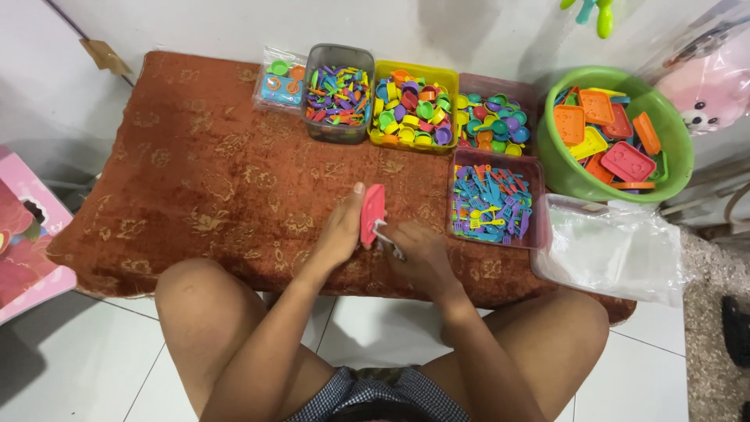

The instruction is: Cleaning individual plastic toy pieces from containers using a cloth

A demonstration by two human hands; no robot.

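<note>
A rust-red patterned cushion carries a grey tub of mixed toy utensils, a yellow tub of small plastic cups, two pink tubs of toy pieces, with a green round basin of orange and red trays and clear plastic bags just beside.

The right hand hides most of the small white piece it pinches, so its shape's anyone's guess. The pink toy bear gets cut off at the right edge.

One head-worn camera looks steeply down from close above the lap, facing twelve o'clock across the red cushion.
</note>
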